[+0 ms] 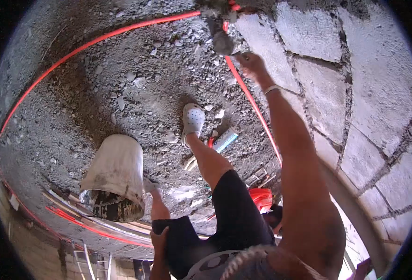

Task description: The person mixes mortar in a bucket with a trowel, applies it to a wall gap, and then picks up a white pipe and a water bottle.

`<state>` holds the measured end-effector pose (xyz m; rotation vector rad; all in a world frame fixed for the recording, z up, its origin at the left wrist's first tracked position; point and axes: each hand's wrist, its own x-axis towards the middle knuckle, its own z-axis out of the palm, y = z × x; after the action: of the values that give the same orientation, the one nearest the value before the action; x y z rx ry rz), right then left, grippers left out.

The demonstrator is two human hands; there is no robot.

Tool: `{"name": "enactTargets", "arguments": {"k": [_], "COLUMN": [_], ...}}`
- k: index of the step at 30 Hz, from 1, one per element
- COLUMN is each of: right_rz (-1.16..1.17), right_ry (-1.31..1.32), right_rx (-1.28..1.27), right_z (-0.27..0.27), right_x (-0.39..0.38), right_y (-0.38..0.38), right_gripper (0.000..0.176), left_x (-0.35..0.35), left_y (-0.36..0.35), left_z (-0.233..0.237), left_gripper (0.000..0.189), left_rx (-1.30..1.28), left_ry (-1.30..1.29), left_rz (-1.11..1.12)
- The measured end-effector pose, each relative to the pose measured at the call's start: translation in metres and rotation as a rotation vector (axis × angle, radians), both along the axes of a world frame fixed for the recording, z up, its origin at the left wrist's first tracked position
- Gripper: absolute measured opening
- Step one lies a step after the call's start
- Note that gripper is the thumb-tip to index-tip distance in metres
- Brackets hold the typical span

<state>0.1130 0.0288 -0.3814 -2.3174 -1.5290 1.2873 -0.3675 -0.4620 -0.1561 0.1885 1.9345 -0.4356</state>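
My right hand [253, 67] stretches far forward, with its fingers closed round the handle of a trowel-like tool [223, 43]. The tool's head is dark and caked, and its exact shape is hard to make out. It lies close to a red pipe [243, 84] and the edge of the pale stone slabs [311, 30]. Dark clumped material [215, 5] sits just beyond the head. Down by my leg, my left hand [159, 237] rests on my knee, fingers against the dark shorts [182, 235], with no tool visible in it.
Rubble and gravel [136, 84] cover the ground under my clogs [194, 119]. A dirty whitish bucket [117, 161] stands left, near boards [82, 210]. Another red pipe [75, 51] curves across the left. A blue-and-white tube-shaped item [227, 139] and a red bag [260, 198] lie near my leg.
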Motion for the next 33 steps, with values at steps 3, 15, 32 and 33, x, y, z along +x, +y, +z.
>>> {"name": "enactTargets", "arguments": {"k": [3,15,32,33], "right_rz": [0.026,-0.286,0.519,0.59], "right_ry": [-0.04,0.466,0.114,0.16], "right_rx": [-0.121,-0.346,-0.202,-0.305], "right_z": [0.016,0.127,0.269,0.29], "right_x": [-0.05,-0.103,-0.245,-0.275], "right_y": [-0.067,-0.145,-0.191,-0.199], "right_gripper": [0.042,0.024,0.035,0.032], "left_x": [-0.003,-0.016,-0.047,-0.051], "left_y": [-0.04,-0.014,-0.033,-0.061], "left_z": [-0.005,0.015,0.024,0.012], "left_gripper": [0.08,0.053,0.069,0.074], "left_rx": [0.023,0.098,0.363,0.355], "left_ry": [0.037,-0.081,-0.191,-0.151], "left_rz": [-0.026,-0.105,0.015,0.001]}}
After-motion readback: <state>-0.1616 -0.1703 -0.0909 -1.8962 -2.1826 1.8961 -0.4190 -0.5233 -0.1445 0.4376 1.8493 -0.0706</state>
